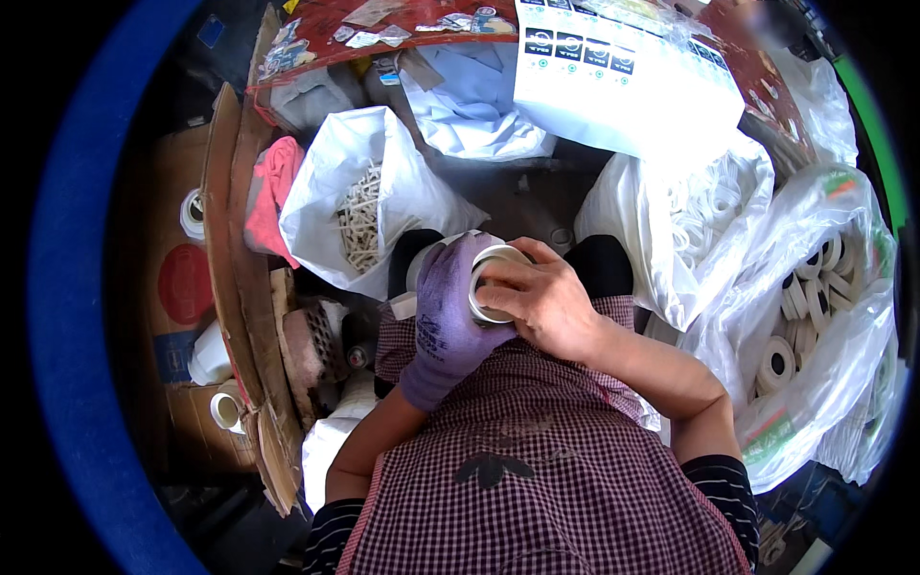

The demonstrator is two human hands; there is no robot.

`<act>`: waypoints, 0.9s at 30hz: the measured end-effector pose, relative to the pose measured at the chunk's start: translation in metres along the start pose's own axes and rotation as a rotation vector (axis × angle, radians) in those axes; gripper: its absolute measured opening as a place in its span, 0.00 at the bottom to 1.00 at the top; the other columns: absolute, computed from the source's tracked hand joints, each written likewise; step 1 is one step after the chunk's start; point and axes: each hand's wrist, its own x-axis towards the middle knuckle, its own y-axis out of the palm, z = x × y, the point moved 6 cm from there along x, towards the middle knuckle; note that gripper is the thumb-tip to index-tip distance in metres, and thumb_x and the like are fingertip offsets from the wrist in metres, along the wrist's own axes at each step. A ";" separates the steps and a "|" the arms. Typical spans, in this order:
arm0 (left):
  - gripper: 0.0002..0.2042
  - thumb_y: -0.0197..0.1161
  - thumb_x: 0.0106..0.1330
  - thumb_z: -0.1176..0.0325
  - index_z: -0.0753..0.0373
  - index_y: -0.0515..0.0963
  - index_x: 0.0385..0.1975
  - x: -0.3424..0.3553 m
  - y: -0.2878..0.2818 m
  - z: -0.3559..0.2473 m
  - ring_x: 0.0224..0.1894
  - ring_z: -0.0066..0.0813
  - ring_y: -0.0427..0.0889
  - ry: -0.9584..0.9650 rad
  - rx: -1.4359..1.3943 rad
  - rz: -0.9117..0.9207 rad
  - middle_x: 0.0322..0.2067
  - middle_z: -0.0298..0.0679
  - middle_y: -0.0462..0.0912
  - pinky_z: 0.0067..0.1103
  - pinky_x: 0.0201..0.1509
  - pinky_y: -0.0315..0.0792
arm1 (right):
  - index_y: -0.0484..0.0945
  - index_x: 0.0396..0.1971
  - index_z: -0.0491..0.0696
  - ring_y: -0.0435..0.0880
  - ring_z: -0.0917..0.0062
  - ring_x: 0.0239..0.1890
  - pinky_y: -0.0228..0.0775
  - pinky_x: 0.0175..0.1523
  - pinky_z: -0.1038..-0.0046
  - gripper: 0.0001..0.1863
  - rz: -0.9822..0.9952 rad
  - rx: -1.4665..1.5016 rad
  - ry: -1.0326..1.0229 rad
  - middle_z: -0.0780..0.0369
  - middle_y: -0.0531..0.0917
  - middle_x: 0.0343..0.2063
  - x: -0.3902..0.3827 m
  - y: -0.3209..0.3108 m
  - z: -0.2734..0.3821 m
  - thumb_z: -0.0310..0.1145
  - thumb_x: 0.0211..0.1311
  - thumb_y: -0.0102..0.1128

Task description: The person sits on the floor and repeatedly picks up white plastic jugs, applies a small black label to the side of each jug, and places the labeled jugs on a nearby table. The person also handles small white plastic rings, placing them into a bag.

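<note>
My left hand [448,311], in a purple glove, is wrapped round a white plastic cylinder [476,299] above my lap. The cylinder's round open end points to the right. My bare right hand [553,305] grips the rim of that end, with the thumb and fingers bent at the opening. Whether a separate ring sits in the opening is hidden by the fingers. A flat white tab [403,307] sticks out at the left of the gloved hand. Below both hands lies my checked apron [537,441].
A white sack [321,196] of small pale sticks stands ahead on the left. To the right are a white sack [623,225] of white rings and a clear plastic bag [719,350] with rings. Torn cardboard [230,249] edges the left; a red table [374,24] lies beyond.
</note>
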 end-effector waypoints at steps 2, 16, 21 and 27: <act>0.43 0.79 0.45 0.58 0.64 0.66 0.63 -0.003 0.005 0.008 0.59 0.47 0.74 -0.024 0.023 -0.003 0.57 0.47 0.74 0.40 0.69 0.61 | 0.81 0.28 0.46 0.83 0.72 0.37 0.74 0.53 0.67 0.12 0.004 -0.005 0.008 0.62 0.81 0.32 0.002 0.000 -0.003 0.26 0.37 0.64; 0.41 0.79 0.43 0.60 0.66 0.68 0.60 0.013 -0.006 -0.036 0.57 0.48 0.75 0.193 0.266 -0.132 0.54 0.48 0.76 0.40 0.66 0.65 | 0.80 0.24 0.45 0.83 0.71 0.34 0.75 0.50 0.70 0.08 0.024 -0.021 0.051 0.61 0.80 0.28 0.003 0.003 -0.004 0.27 0.37 0.63; 0.40 0.79 0.44 0.63 0.64 0.68 0.60 0.000 0.006 0.005 0.57 0.46 0.75 0.044 0.145 -0.065 0.54 0.46 0.76 0.37 0.65 0.66 | 0.82 0.28 0.45 0.84 0.70 0.36 0.75 0.52 0.69 0.11 -0.026 -0.096 0.037 0.61 0.82 0.29 -0.001 0.006 -0.001 0.28 0.38 0.63; 0.39 0.81 0.42 0.62 0.63 0.69 0.56 -0.002 0.010 0.006 0.53 0.43 0.77 -0.064 -0.036 -0.038 0.50 0.43 0.76 0.35 0.61 0.68 | 0.84 0.33 0.49 0.86 0.73 0.33 0.75 0.56 0.65 0.14 0.116 -0.107 -0.101 0.64 0.86 0.29 0.002 0.003 -0.009 0.27 0.41 0.66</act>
